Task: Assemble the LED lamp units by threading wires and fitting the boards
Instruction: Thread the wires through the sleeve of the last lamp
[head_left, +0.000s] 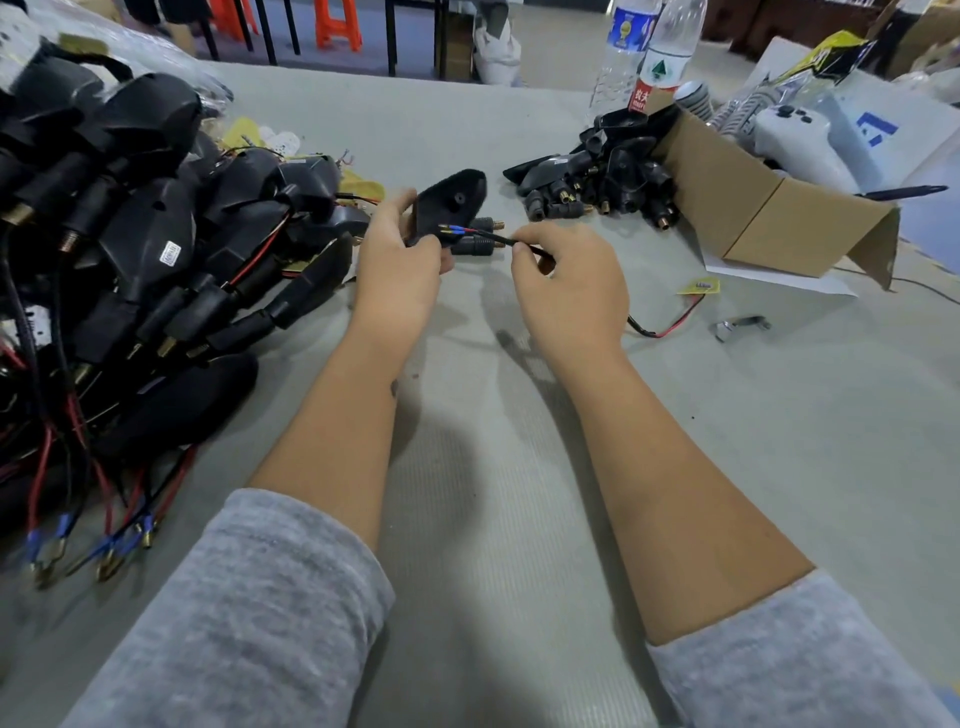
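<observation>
**A:** From the head camera, where does the job stand?

**B:** Mid-unit. The left hand (400, 244) grips a black lamp housing (451, 200) just above centre, at about twelve o'clock from the forearms. The right hand (569, 283) pinches a sleeved wire lead (498, 239) between thumb and fingertip, its blue-and-brass terminals (451, 228) pointing at the housing — apparently about to be fed in.

**A:** And the board?

**B:** The yellow LED board (701, 287) lies on the table (519, 519) at about three o'clock from the right hand, joined to that lead by red and black wire. So I'd judge it not yet fitted.

**A:** How much is already done?

**B:** At nine o'clock sits a big pile of wired housings (156, 249), leads trailing out — those look finished. At one to two o'clock, bare housings (597, 182) spill from a cardboard box (737, 208), so plenty seems left.

**A:** What remains for this one?

**B:** Likely pulling the lead through, then seating the board.
</observation>
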